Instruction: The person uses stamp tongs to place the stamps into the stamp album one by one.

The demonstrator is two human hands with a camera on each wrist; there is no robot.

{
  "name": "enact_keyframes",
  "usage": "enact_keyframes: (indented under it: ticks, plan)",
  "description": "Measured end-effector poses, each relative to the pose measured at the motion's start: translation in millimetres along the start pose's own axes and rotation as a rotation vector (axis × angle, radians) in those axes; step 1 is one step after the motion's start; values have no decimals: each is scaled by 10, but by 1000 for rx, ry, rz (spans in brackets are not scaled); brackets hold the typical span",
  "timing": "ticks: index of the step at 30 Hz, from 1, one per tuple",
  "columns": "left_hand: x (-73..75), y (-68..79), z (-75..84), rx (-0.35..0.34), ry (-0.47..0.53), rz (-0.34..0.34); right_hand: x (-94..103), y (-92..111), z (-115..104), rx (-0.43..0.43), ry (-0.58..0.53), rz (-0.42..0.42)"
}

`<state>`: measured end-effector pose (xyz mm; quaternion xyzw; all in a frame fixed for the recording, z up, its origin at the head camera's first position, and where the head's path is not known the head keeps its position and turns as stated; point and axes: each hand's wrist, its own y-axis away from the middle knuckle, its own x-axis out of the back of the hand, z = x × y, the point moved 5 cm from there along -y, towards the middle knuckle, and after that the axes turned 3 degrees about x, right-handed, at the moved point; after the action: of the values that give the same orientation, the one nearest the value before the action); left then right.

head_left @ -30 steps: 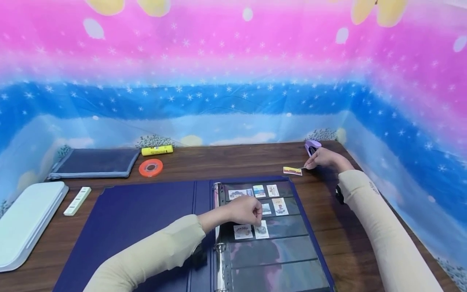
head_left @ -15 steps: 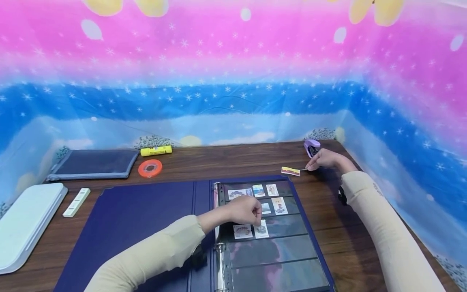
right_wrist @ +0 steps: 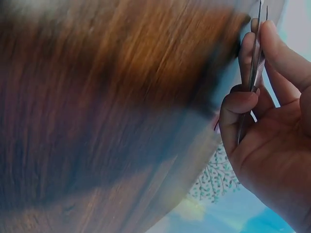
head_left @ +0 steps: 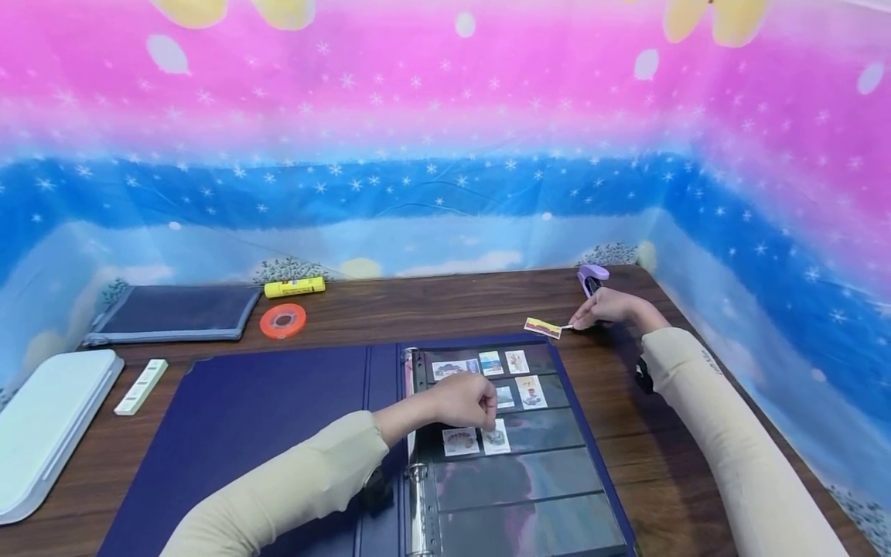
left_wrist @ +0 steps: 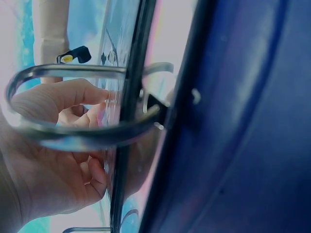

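My right hand [head_left: 604, 309] pinches metal tweezers [right_wrist: 256, 63] between thumb and fingers. The tweezers' tips meet the right edge of a yellow-and-red stamp [head_left: 542, 328], which overlaps the top right corner of the album in the head view. My left hand [head_left: 465, 400] is over the black stamp page [head_left: 515, 480] of the open ring-binder album. Its thumb and forefinger pinch at a clear pocket strip by the lower right stamp [head_left: 496, 438]; the other fingers are curled. Several stamps [head_left: 532, 392] sit in the upper rows, one partly hidden by this hand.
The navy album cover [head_left: 278, 433] lies left of the metal rings [head_left: 418, 472]. Behind it are an orange tape roll [head_left: 282, 320], yellow glue stick [head_left: 295, 287] and mesh pouch [head_left: 177, 313]. A white case [head_left: 52, 429] and small white block [head_left: 141, 387] lie left; a purple stapler [head_left: 592, 276] stands behind my right hand.
My right hand has moved left with the tweezers, and the yellow-and-red stamp has come along to the album's corner, now more tilted. My left hand keeps its place on the page.
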<state>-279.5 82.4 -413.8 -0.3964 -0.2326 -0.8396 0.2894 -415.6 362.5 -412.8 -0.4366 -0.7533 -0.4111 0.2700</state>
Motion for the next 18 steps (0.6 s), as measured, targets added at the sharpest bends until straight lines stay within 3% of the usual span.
enact_keyframes:
  ticks: [9, 14, 18]
  plan:
    - [5, 12, 21, -2, 1, -4, -21, 94, -161, 56, -36, 106]
    - [8, 10, 13, -15, 17, -2, 93, 248, -330, 104, 6, 192]
    - [4, 7, -11, -34, 46, -6, 147, 378, -515, 143, 71, 202]
